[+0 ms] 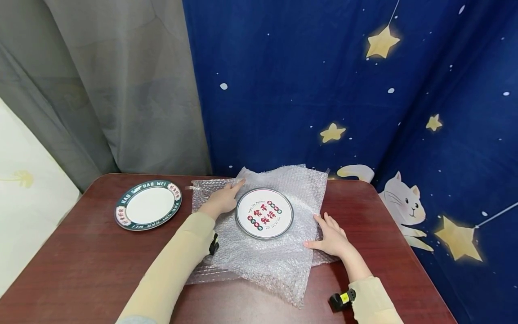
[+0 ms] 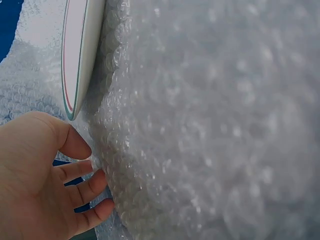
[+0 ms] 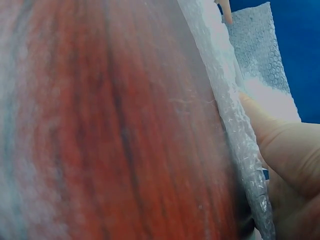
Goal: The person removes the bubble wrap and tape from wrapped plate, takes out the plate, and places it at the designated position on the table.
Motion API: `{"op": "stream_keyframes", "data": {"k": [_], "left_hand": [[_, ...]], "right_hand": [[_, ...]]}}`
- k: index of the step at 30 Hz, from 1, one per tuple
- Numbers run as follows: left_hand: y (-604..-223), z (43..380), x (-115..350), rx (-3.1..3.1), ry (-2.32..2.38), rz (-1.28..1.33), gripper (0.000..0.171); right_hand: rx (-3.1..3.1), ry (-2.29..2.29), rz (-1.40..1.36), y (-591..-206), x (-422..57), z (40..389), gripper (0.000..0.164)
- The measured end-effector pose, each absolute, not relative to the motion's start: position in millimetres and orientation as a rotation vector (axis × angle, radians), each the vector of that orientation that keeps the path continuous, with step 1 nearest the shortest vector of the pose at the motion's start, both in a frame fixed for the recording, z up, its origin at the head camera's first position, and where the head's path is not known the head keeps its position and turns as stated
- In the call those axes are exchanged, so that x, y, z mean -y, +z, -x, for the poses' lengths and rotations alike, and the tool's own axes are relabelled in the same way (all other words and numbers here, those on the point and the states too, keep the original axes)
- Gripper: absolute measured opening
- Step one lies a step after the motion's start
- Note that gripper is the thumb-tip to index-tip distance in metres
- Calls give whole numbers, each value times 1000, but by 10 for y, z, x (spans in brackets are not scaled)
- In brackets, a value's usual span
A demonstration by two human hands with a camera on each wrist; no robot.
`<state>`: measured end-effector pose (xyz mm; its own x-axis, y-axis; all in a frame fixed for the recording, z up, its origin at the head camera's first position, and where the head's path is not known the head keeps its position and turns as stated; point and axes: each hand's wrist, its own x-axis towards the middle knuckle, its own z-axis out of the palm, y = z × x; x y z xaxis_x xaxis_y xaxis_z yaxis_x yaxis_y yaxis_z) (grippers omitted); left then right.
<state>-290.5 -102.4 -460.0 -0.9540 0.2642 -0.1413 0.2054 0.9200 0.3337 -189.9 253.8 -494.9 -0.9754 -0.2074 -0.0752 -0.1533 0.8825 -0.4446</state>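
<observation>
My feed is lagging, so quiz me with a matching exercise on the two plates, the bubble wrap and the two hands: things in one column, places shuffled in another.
Things:
1. printed plate
2. green-rimmed plate
3. left hand
4. right hand

Places:
A. on the bare table, left of the bubble wrap
B. at the wrap's right edge
C. centred on the wrap
D. on the wrap, at the printed plate's left rim

Pairs: 1-C, 2-A, 3-D, 4-B

Head view looks down from above; both wrist views closely share the bubble wrap (image 1: 267, 252).
</observation>
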Motion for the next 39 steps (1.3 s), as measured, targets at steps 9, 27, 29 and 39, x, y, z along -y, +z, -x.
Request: {"op": "stream_keyframes", "data": {"k": [9,27,29,39], "left_hand": [[-4582,2956,1011,-2902,486,-338,71],[-4532,2957,940,-2857,584,-135,60],[-4535,2950,947,-2856,584,-137,59],[-4630,2955,1037,-2910,566,-207,59]], "right_hand": [[-2945,-652,287,-4946,-2549,1905,108],[-2946,-644,284,-4919,-2544,1898,107],[-2945,-640,284,-4920,-2544,1900,107],[-2955,-627,291,-4902,-2541,1900,106]]}}
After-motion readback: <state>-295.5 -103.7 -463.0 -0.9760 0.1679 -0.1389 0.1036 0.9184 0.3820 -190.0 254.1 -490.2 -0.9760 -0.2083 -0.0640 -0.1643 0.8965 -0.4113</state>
